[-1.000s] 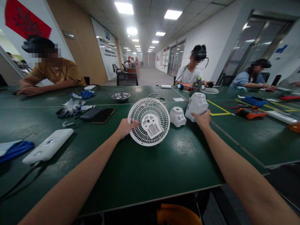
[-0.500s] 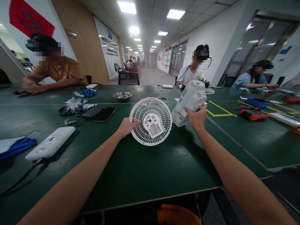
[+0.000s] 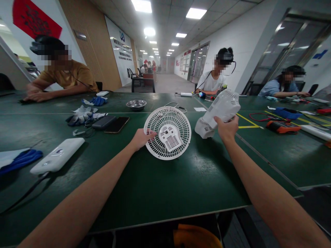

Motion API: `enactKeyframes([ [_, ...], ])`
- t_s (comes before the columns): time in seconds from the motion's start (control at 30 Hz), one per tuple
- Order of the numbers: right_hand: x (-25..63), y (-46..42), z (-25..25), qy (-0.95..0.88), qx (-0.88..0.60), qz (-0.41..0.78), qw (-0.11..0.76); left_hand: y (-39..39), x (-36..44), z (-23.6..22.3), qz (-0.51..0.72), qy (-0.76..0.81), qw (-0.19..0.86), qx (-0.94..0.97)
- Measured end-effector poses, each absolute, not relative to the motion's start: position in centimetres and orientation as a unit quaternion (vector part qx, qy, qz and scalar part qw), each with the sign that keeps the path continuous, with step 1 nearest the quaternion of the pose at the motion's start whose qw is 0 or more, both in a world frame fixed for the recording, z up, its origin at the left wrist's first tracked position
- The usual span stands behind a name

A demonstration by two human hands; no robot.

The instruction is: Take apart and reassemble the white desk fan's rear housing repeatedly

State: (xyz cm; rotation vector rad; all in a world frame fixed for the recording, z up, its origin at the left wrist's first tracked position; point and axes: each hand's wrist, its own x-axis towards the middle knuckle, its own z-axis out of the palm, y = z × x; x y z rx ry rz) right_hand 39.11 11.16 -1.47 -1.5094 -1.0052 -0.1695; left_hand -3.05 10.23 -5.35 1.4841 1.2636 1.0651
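My left hand (image 3: 141, 138) grips the left rim of a white round fan grille (image 3: 167, 132), which is tilted up off the green table (image 3: 165, 186) with its slotted centre plate facing me. My right hand (image 3: 227, 128) is closed on a white vented fan housing (image 3: 223, 107), held in the air to the right of the grille. A smaller white domed housing part (image 3: 204, 127) rests on the table just below and left of the raised one.
On the left lie a white flat device (image 3: 57, 159), blue gloves (image 3: 19, 159), a power bank (image 3: 103, 122), a phone (image 3: 117, 124) and more gloves (image 3: 82, 114). A metal bowl (image 3: 136, 103) sits behind. An orange meter (image 3: 283, 126) and cables lie right. Three seated people work around the table.
My right hand has lifted the white fan housing off the table and raised it up and to the right. The left hand keeps its hold on the grille.
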Motion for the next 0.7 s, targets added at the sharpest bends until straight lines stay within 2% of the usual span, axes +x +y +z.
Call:
enactKeyframes([
  [0.17,37.7,10.7,-1.5,-0.435,-0.665,-0.075,0.602,10.1,-3.0,-5.2,0.428,0.51,0.442,0.601],
  [0.4,35.2,10.8,-2.8,-0.503,-0.689,-0.076,0.517,9.9,-3.1,-5.0,0.429,0.509,0.443,0.601],
  [0.7,38.3,11.0,-2.2,-0.446,-0.68,-0.073,0.577,9.7,-2.9,-4.7,0.422,0.515,0.441,0.602],
])
